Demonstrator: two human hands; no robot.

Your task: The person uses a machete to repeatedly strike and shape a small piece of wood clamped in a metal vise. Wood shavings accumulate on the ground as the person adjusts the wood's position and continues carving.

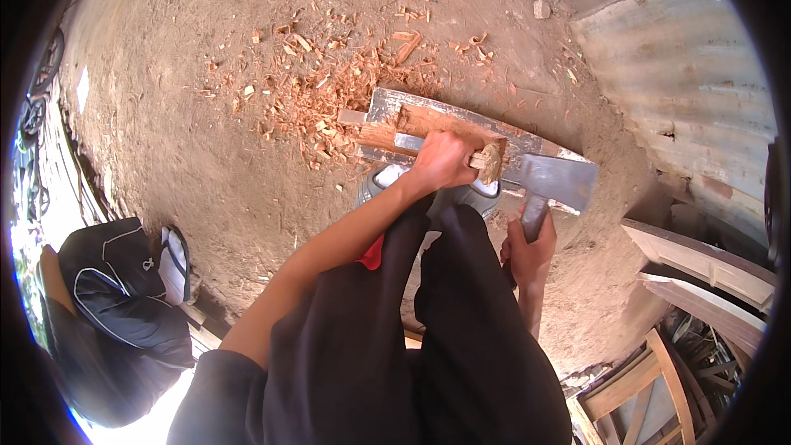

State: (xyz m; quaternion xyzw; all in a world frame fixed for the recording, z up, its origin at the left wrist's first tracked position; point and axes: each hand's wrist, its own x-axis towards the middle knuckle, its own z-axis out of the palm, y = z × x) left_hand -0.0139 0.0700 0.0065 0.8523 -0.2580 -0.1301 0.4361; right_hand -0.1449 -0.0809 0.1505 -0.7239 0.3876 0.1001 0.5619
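The head view is showing the two hands working apart; the left hand (445,158) is clamping a chisel (408,142), its blade pointing leftward over bare reddish wood and its frayed butt sticking out toward the right; the right hand (531,254) is closing around the handle of a hatchet-like tool (564,181), whose broad metal head is sitting just beside the chisel's butt; whether that head is touching the wood, I cannot tell. The wooden piece (494,126), edged with flaking paint, is lying slantwise in front of the knees, right by the shoes (387,175); shavings (362,74) are littering the ground beyond it. A glancing blow could be landing on the left fingers, since they are wrapping close to the butt; splayed fibres there could be deflecting the strike or splitting further; an unsteady wooden piece could be rocking, sending the edge astray near the feet.
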